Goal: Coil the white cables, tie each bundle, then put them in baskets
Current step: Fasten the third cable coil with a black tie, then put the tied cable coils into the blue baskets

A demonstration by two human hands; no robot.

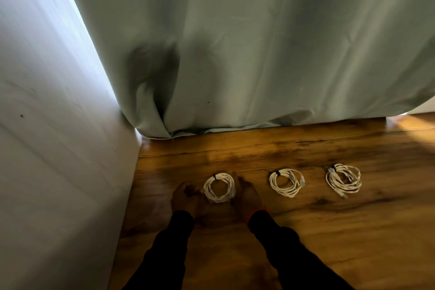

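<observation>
The left hand and right hand flank the nearest coil, touching its sides; blur hides whether the fingers actually grip. It lies on the wooden floor near the wall, two more tied coils in a row rightward. No basket shows. Light, floppy cable: best pinched across the strands by the black tie.

Three coiled white cable bundles lay on the wooden floor: the left bundle, the middle bundle and the right bundle. Each carried one dark tie. Two hands were in view, the left hand and the right hand. One curtain hung behind.
</observation>
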